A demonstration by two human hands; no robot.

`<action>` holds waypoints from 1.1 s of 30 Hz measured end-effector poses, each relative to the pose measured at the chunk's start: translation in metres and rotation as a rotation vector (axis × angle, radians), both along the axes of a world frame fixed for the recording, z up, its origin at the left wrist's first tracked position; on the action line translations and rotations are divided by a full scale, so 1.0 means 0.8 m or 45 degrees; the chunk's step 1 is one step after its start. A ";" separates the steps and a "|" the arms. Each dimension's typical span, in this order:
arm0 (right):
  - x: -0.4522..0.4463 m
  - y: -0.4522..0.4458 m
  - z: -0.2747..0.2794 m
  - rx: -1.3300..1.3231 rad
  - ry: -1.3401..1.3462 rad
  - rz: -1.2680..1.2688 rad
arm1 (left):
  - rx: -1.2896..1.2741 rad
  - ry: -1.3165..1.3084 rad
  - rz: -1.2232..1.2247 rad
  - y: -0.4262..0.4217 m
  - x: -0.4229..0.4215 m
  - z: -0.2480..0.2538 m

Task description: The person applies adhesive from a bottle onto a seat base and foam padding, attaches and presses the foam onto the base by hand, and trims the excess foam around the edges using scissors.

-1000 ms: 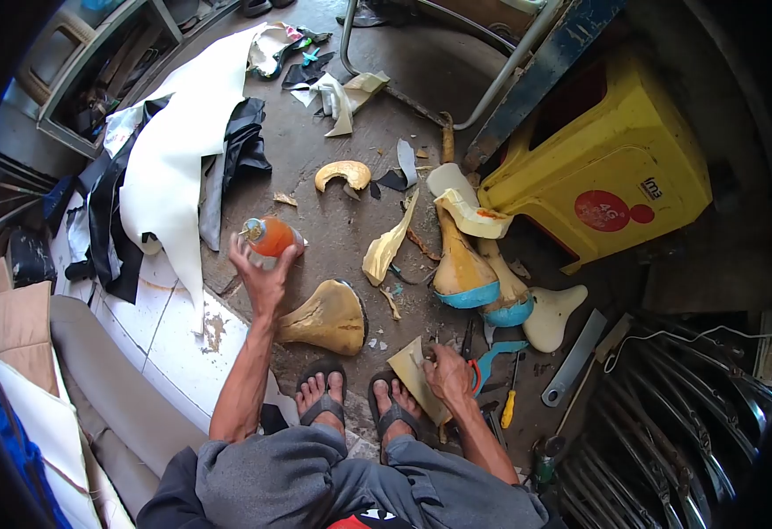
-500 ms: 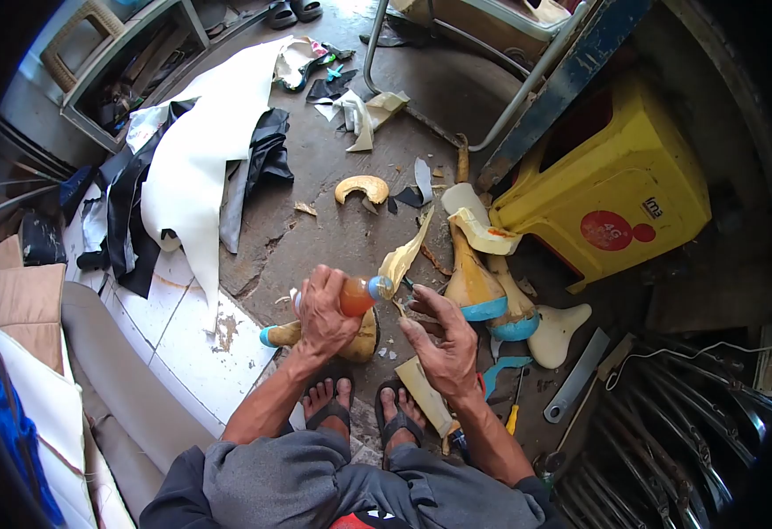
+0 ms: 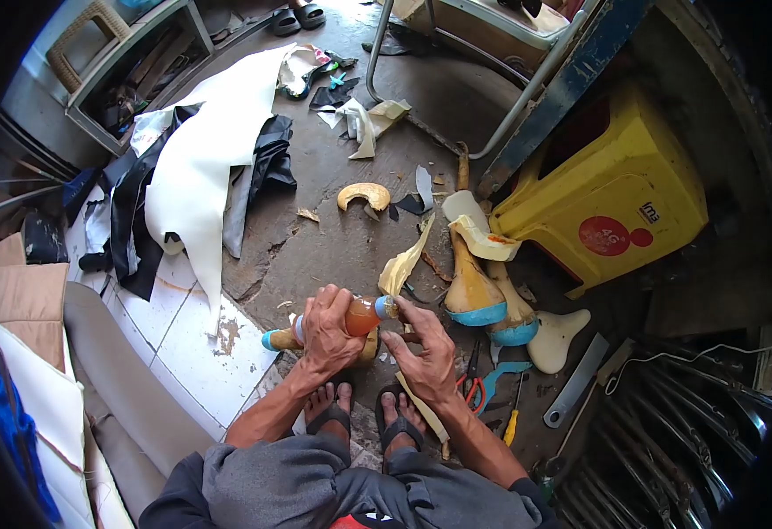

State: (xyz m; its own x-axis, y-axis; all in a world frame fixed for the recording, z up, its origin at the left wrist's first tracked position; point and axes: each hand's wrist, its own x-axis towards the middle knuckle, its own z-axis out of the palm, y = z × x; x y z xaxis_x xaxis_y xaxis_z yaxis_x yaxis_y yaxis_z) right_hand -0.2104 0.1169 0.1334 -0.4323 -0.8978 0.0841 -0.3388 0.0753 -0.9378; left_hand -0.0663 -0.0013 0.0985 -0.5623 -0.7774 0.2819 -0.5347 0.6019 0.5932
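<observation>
My left hand point(image 3: 328, 333) is wrapped around a bottle of orange liquid point(image 3: 361, 317), tilted sideways with its blue neck toward the right. My right hand point(image 3: 427, 353) is beside the bottle's mouth, thumb and index finger apart; whether the fingertip touches the mouth I cannot tell. Just beyond the bottle, a curved cream foam scrap point(image 3: 406, 260) lies on the floor. Beneath my left hand is a tan piece with a blue end point(image 3: 278, 339), partly hidden. Scissors with red handles point(image 3: 471, 388) lie beside my right wrist.
Two tan pieces with blue ends point(image 3: 477, 304) lie near a yellow plastic stool point(image 3: 606, 203). A screwdriver point(image 3: 513, 423) and a flat metal bar point(image 3: 577, 379) are at the right. White sheet material point(image 3: 205, 145) is spread at the left. Black metal frames point(image 3: 668, 432) crowd the lower right.
Both hands and the bottle have moved slightly down toward me. The foam scrap now shows apart from the bottle's mouth, and the scissors beside my right wrist have come into view.
</observation>
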 end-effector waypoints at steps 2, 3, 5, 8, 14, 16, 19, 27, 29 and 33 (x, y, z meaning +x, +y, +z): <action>0.003 0.003 0.002 0.034 0.057 0.017 | -0.007 -0.002 -0.003 0.001 0.002 -0.003; 0.004 0.004 0.003 0.063 0.116 0.034 | -0.004 -0.021 0.007 0.001 0.004 -0.003; -0.002 0.006 0.003 -0.008 0.163 0.125 | 0.000 -0.045 0.020 0.000 0.008 -0.006; 0.006 0.005 0.013 -0.176 0.138 0.352 | 0.000 -0.076 0.173 -0.005 0.027 -0.013; -0.038 -0.019 -0.040 0.031 -0.320 0.101 | 0.206 0.243 0.377 0.000 0.087 -0.011; -0.047 -0.032 -0.069 0.119 -0.394 0.158 | 0.225 0.250 0.421 0.009 0.099 -0.017; -0.050 -0.061 -0.110 0.273 -0.470 0.288 | 0.404 0.292 0.519 0.014 0.110 -0.031; -0.036 -0.141 -0.168 0.537 -0.082 0.638 | 0.344 0.337 0.364 0.024 0.123 -0.026; -0.035 -0.151 -0.176 0.616 -0.117 0.684 | 0.302 0.320 0.339 0.025 0.129 -0.030; -0.034 -0.174 -0.173 0.733 -0.095 0.815 | 0.184 0.301 0.275 0.020 0.135 -0.029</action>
